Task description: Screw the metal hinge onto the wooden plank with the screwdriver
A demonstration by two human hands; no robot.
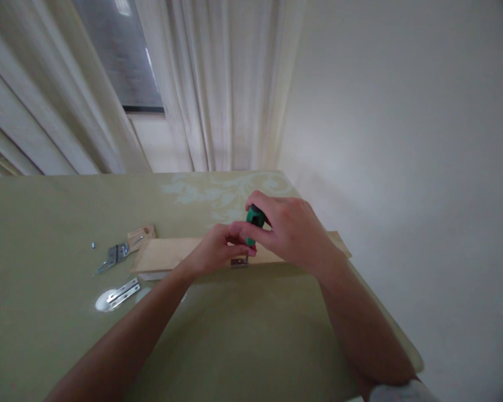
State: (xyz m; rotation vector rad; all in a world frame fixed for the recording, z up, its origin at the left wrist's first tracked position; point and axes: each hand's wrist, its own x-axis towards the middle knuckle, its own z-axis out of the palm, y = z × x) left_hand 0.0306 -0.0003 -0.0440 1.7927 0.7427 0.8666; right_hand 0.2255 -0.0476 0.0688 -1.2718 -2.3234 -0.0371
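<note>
My right hand (283, 226) is wrapped around the green and black handle of a screwdriver (255, 216), which points down. Low on the screwdriver, by its shaft, the thumb and fingers of my left hand (218, 245) are pinched together. Just beneath those fingertips a small metal hinge (239, 262) sits at the near edge of a long wooden board (167, 254). The screwdriver's tip is over the hinge's right end; whether a screw is there is too small to tell. Both hands rest close to the board and partly cover it.
Left of the board lie a grey metal hinge (117, 254), a small wooden piece (141, 237) and a tiny metal bit (93, 245). Nearer me are two silver metal strips (123, 293). The green-covered table (243, 335) ends at the right by a white wall; curtains (235, 84) hang behind.
</note>
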